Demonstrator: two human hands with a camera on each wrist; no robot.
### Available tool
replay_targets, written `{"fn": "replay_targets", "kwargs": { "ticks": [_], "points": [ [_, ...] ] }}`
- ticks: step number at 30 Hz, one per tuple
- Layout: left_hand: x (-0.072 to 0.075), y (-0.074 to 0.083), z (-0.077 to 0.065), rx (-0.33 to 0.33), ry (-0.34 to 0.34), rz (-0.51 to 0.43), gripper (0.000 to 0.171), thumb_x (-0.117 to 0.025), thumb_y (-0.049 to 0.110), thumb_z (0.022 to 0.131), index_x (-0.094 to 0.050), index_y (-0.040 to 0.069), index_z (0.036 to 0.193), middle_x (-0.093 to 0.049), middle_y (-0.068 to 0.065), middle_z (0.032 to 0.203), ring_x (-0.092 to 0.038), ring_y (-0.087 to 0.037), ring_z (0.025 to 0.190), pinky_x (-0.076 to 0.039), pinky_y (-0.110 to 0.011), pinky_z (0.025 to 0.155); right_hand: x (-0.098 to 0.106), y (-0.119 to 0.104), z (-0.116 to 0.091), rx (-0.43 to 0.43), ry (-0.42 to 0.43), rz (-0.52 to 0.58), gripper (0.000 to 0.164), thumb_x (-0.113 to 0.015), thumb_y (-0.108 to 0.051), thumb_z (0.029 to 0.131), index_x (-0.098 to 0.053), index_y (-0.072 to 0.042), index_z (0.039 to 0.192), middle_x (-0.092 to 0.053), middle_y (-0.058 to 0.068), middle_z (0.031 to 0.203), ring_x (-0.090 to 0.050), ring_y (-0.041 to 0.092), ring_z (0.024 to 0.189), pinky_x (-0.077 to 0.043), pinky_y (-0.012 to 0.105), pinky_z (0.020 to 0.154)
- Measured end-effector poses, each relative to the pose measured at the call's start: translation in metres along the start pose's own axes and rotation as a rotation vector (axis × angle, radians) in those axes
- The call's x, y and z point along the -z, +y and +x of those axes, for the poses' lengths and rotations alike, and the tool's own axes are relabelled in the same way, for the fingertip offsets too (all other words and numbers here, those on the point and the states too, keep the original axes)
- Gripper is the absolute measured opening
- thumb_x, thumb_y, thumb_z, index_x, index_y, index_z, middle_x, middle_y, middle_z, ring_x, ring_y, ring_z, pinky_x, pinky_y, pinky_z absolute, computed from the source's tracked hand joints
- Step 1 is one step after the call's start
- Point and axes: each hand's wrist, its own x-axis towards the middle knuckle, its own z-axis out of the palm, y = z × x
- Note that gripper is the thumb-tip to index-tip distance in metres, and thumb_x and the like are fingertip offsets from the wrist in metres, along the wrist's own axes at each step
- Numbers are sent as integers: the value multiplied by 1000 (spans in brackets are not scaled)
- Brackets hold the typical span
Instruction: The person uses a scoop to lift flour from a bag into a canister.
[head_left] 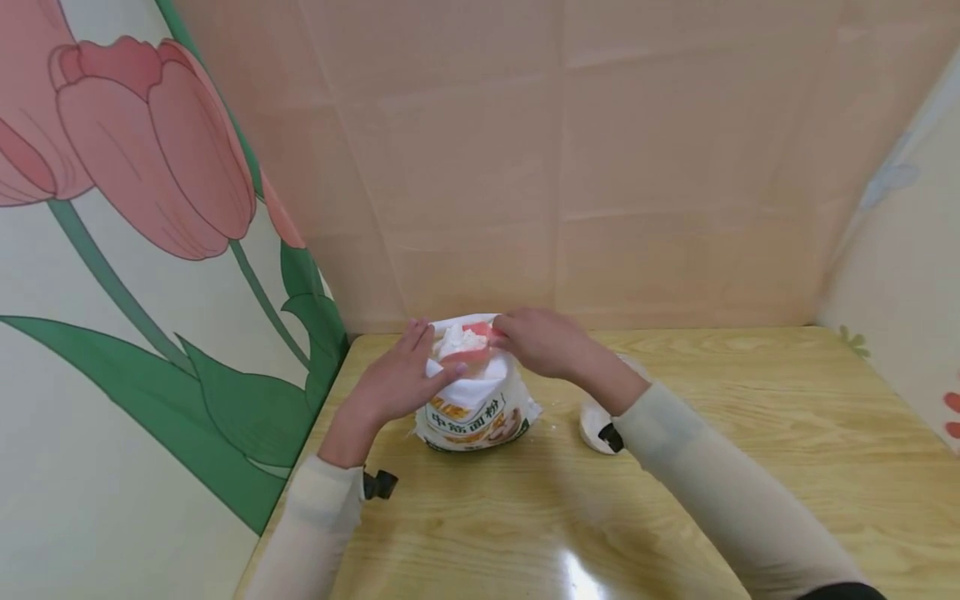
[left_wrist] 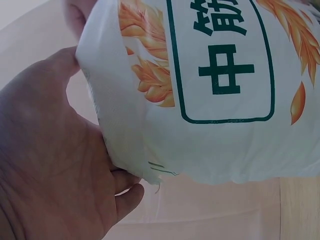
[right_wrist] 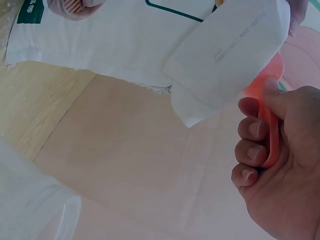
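Observation:
A white flour bag (head_left: 480, 423) with green lettering and printed wheat ears stands upright on the table, its top open. My left hand (head_left: 399, 375) holds the left side of the rim, the thumb on the front and the other fingers at the side and behind. My right hand (head_left: 543, 343) grips the handle of a pinkish-red scoop (right_wrist: 271, 137), fingers curled round it. In the head view the scoop's bowl is at the bag's mouth, heaped with white flour (head_left: 459, 340). A folded-down flap of the bag partly covers the scoop in the right wrist view.
A clear plastic container (right_wrist: 45, 205) stands to the bag's right, with white contents in the head view, partly hidden by my right forearm. The wooden table (head_left: 480, 517) meets a draped pinkish-brown backdrop (head_left: 562, 208) behind the bag. A tulip-patterned wall (head_left: 150, 333) borders the left.

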Motion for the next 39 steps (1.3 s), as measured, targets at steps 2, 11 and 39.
{"fn": "replay_targets", "kwargs": {
  "ticks": [2,11,39],
  "points": [
    [0,0,0,1,2,0,107,-28,83,92,-13,4,162,-7,-13,170,-3,-27,157,-25,-50,122,-1,0,-1,-5,13,0,20,-54,-29,106,-64,-11,105,-68,6,102,-64,26,90,-54,45,80],
    [0,-2,-1,10,10,-5,109,-27,85,91,-12,4,162,-7,-13,170,-4,-27,157,-26,-52,121,-4,-1,-4,-23,43,18,22,-54,-30,106,-64,-11,108,-67,6,101,-64,26,93,-54,46,82],
    [0,1,-2,19,4,-11,105,-29,83,93,-14,5,162,-7,-12,170,-2,-24,157,-26,-50,121,4,-2,-10,-57,45,60,23,-52,-33,107,-62,-14,100,-62,2,90,-59,23,87,-51,43,79]
  ]
}}
